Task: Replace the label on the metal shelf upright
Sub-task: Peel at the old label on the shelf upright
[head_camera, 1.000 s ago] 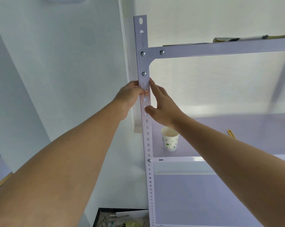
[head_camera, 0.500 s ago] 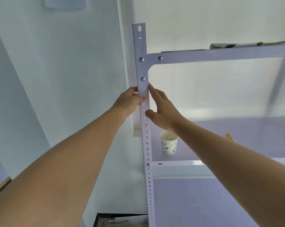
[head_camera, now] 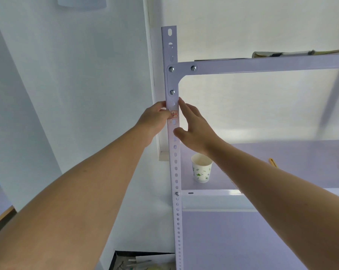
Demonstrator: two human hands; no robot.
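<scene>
Both hands' fingertips flank red-printed label [head_camera: 174, 114] on white perforated upright [head_camera: 175, 162].

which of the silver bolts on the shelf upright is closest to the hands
The lower bracket bolt, on the upright just above the right hand. The two corner bolts sit higher; the fourth sits far below, at shelf level.

Perhaps storeroom, metal shelving [head_camera: 262, 64], white walls [head_camera: 86, 75]

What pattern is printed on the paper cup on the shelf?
The paper cup is white with small green shapes, seen best in the head view.
</scene>
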